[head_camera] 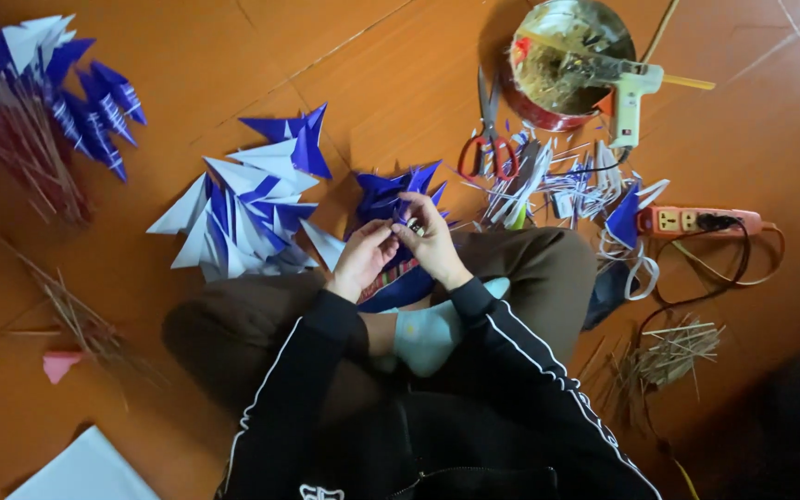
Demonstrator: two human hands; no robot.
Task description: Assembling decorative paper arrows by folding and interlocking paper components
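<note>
Folding blue paper over crossed legs on the floor (187,56)

Round metal bowl (570,65) holding pale scraps, glue gun (630,97) lying across its rim. Left hand (363,259) and right hand (432,243) raised together, fingers (398,225) pinched shut on a small blue paper piece (409,220), beside a pile of folded papers (247,208).

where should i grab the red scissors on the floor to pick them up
Take the red scissors by the red handle loops, which lie at the end nearest the person; the blades point away toward the metal bowl. Come in from the person's side, from above, fingers hooking the loops, since they lie flat on the floor.
</note>
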